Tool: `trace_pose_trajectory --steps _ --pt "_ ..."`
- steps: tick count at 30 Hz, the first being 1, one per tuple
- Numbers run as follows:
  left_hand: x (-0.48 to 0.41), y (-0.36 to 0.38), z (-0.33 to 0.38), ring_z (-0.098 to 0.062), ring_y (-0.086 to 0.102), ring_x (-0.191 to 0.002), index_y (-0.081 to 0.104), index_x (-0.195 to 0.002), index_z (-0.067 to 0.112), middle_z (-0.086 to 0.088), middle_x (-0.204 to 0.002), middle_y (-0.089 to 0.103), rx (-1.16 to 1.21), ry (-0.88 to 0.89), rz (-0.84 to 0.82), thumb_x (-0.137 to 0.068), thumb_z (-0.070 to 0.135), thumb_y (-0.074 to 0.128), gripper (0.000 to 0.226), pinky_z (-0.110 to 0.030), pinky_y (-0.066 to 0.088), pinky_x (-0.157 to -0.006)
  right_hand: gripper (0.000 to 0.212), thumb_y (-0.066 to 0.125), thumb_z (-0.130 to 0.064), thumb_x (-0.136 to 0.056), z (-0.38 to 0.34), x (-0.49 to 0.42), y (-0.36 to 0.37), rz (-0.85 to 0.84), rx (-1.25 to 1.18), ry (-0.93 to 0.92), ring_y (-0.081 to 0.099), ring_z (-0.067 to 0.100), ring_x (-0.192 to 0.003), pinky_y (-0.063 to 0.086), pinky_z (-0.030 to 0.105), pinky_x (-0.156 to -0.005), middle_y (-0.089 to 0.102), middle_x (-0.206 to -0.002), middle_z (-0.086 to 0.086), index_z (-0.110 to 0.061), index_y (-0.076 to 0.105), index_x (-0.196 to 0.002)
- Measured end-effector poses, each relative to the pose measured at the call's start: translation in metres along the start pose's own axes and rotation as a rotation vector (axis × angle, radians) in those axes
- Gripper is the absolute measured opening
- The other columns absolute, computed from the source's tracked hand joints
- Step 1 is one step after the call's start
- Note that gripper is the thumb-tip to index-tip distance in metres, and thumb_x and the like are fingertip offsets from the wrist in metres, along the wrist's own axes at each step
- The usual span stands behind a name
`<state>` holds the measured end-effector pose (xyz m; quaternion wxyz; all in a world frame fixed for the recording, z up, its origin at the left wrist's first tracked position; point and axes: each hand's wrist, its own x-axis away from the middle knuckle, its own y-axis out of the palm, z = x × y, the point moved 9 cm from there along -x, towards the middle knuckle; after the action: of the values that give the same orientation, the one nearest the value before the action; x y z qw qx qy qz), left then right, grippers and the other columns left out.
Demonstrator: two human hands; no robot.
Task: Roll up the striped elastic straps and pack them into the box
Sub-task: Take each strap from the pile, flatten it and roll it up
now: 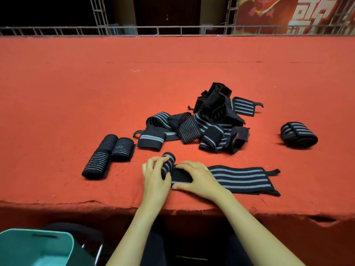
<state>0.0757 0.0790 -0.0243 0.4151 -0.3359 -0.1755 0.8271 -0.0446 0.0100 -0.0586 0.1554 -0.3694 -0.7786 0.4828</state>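
A black strap with grey stripes [244, 178] lies flat near the table's front edge, its left end wound into a small roll [168, 161]. My left hand [155, 174] grips that roll, thumb in front and fingers curled over the top. Just right of the roll, my right hand [194, 178] presses down on the flat strap. A tangled pile of loose straps [207, 121] lies behind. Three rolled straps [107, 156] sit to the left, and another roll [298, 135] rests at the right. A teal box [38, 246] stands below the table at bottom left.
The red cloth-covered table [76, 83] stretches wide and far, with its frayed front edge [96, 205] just below my hands. A metal truss frame [172, 30] runs along the far side, and a red banner [288, 14] hangs at the back right.
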Motion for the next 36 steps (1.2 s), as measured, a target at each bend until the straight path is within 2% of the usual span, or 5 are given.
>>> trace_pose_trajectory --steps 7,12,21,28,36 --pt "0.007 0.029 0.028 0.002 0.040 -0.105 0.066 -0.105 0.027 0.023 -0.109 0.055 0.145 0.123 -0.228 -0.079 0.034 0.072 0.028 -0.005 0.029 -0.091 0.089 0.047 -0.084 -0.060 0.036 0.028 -0.023 0.060 -0.061 0.043 0.037 -0.001 -0.127 0.017 0.032 -0.116 0.046 -0.136 -0.019 -0.032 0.050 -0.133" --pt "-0.002 0.027 0.013 -0.008 0.058 -0.099 0.064 -0.100 0.025 0.008 -0.104 0.064 0.250 -0.080 -0.222 -0.086 0.004 0.060 0.025 -0.004 0.038 -0.076 0.077 0.058 -0.073 -0.069 0.036 0.031 -0.022 0.085 -0.059 0.040 0.037 -0.001 -0.129 0.011 0.030 -0.118 0.045 -0.137 -0.021 -0.034 0.047 -0.134" --pt "-0.001 0.038 -0.015 -0.016 0.059 -0.096 0.050 -0.101 0.025 0.002 -0.109 0.059 0.253 -0.389 -0.318 -0.073 0.024 0.078 0.040 -0.041 0.051 -0.085 0.091 0.048 -0.084 -0.063 0.041 0.032 -0.017 0.052 -0.038 0.043 0.029 0.003 -0.137 0.008 0.031 -0.119 0.037 -0.145 -0.018 -0.034 0.041 -0.139" --pt "-0.002 0.042 0.007 -0.014 0.045 -0.098 0.043 -0.105 0.018 -0.001 -0.112 0.042 0.118 -0.294 -0.300 -0.077 0.017 0.071 0.040 -0.026 0.035 -0.079 0.082 0.056 -0.074 -0.071 0.044 0.036 -0.020 0.025 -0.025 0.070 0.023 0.008 -0.139 0.013 0.033 -0.119 0.030 -0.149 -0.017 -0.033 0.040 -0.141" --pt "0.005 0.051 0.046 -0.011 0.037 -0.106 0.054 -0.107 0.018 0.006 -0.113 0.040 0.019 -0.046 -0.179 -0.075 0.010 0.071 0.037 -0.017 0.027 -0.087 0.073 0.068 -0.065 -0.071 0.069 0.060 -0.047 0.029 -0.040 0.137 0.028 -0.005 -0.126 0.016 0.015 -0.105 0.037 -0.139 -0.025 -0.036 0.048 -0.135"
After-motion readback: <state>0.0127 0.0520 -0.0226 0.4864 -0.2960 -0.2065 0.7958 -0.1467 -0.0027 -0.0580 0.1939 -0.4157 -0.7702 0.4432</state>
